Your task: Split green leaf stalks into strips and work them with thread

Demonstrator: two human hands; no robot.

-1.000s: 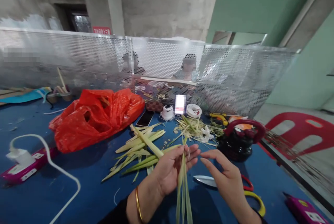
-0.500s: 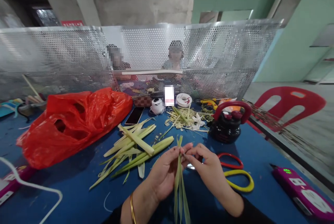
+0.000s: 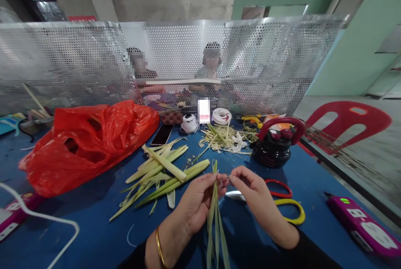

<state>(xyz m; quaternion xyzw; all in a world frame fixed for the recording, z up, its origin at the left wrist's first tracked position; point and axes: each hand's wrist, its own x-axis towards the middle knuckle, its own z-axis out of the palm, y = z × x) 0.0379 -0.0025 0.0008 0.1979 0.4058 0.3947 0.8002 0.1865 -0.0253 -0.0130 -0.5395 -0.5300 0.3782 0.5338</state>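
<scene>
Blue bench (image 3: 94, 227) carries a red bag (image 3: 87, 143) at left, loose cut leaves (image 3: 159, 171) just beyond the left hand (image 3: 196, 204), and scissors (image 3: 283, 208) beside the right hand (image 3: 253, 189). Left hand grips the leaf strips (image 3: 214, 223) upright. Right hand pinches narrow at their top, touching the left fingertips.

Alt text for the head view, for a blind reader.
The left hand grips a bundle of leaf strips over a blue table; the right hand pinches at its top. Scissors, cut leaves and a red bag lie nearby.
</scene>
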